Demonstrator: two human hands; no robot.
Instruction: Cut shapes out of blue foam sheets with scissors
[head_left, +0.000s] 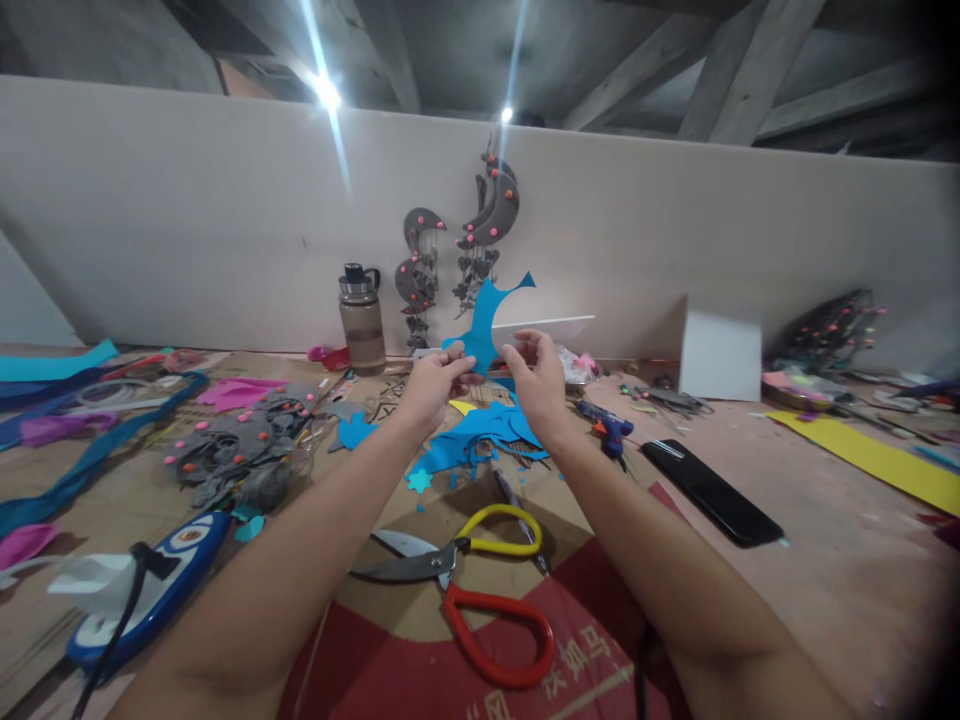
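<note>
My left hand (pixel 442 385) pinches a cut piece of blue felt (pixel 484 325), which rises above the fingers in a curved shape with a dark triangular tip. Just right of that piece is my right hand (pixel 538 380), its fingers bent and thumb apart from them, with nothing visible between them. Blue scraps (pixel 480 435) lie on the cardboard below both hands, with a small yellow piece (pixel 463 408) among them. Between my forearms rest large open scissors (pixel 450 560), one handle yellow and the other red. A pen (pixel 514 500) lies partly beneath the yellow handle.
A bottle (pixel 362 320) stands near the white wall board. Grey felt moons (pixel 491 205) hang behind my hands. To the right lie a blue glue gun (pixel 611 428), a black phone (pixel 711 492) and a yellow strip (pixel 870 455). Grey decorations (pixel 240 440) and a blue-and-white object (pixel 161 590) are left.
</note>
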